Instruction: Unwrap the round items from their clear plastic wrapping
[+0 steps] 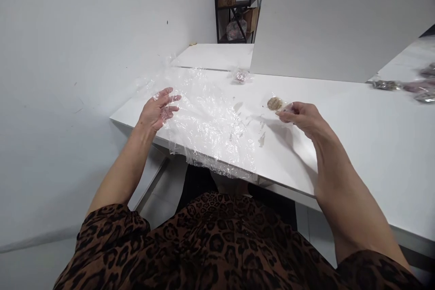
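On table [356, 136], left hand [157, 111] touches film [207, 118]; right hand [302, 118] perhaps pinches it.

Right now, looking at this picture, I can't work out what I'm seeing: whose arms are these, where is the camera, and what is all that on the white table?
There is no machine here. The arms belong to a person wearing a camera on the head, so you look forward and down along them. The left hand is open, fingers spread, at the left edge of a big sheet of clear plastic wrap spread on the white table; the wrap hangs over the near edge. The right hand pinches the wrapping of a small brownish round lump resting on the table. Farther back lies a small wrapped bundle. More dark packets lie far right, blurred. A black shelf rack stands behind.
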Motion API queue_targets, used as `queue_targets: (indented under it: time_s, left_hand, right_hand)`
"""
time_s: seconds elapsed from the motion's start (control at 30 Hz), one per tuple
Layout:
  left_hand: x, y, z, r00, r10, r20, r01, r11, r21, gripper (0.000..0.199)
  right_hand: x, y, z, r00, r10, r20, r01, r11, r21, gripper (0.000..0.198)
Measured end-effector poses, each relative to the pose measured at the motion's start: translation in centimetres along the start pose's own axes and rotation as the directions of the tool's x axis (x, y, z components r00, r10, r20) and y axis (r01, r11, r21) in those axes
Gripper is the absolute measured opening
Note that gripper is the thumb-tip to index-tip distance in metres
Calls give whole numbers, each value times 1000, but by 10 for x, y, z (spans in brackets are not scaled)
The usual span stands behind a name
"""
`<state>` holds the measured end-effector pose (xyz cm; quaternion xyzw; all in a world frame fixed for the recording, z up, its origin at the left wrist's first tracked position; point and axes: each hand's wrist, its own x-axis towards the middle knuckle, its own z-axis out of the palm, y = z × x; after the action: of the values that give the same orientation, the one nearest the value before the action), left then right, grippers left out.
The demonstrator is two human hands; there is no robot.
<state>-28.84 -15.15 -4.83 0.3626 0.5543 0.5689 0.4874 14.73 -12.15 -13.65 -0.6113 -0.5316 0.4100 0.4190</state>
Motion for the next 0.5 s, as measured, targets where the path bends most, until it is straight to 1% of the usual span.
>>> queue_targets:
  time_s: [0.13, 0.2, 0.27, 0.33, 0.37, 0.43, 0.5]
  left_hand:
    - [-7, -1, -3, 1000, -16, 3, 17, 1000, -4, 36]
    - [-10, 0, -4, 1000, -17, 23, 17, 1000, 4, 35]
    - [-13, 1, -4, 998, -21, 52, 20, 1000, 20, 34]
    - [-17, 3, -3, 996, -28, 82, 25, 999, 42, 34]
    - [-19, 4, -1, 995, -33, 93, 28, 998, 54, 35]
    - [-23, 6, 1, 994, -47, 101, 40, 996, 76, 38]
    - [-26, 5, 4, 994, -62, 93, 53, 994, 90, 38]
  right_hand:
    - [-11, -12, 7, 995, 26, 100, -36, 994, 102, 53]
    - [-19, -13, 3, 989, 38, 145, -62, 984, 167, 54]
    - [-26, -8, -8, 982, 74, 175, -111, 971, 211, 51]
    - [-30, 4, -27, 977, 129, 168, -167, 957, 237, 46]
    - [-31, 11, -40, 977, 162, 142, -194, 948, 252, 43]
    - [-28, 25, -71, 972, 229, 60, -236, 928, 287, 39]
    - [-21, 34, -105, 961, 274, -33, -251, 918, 309, 38]
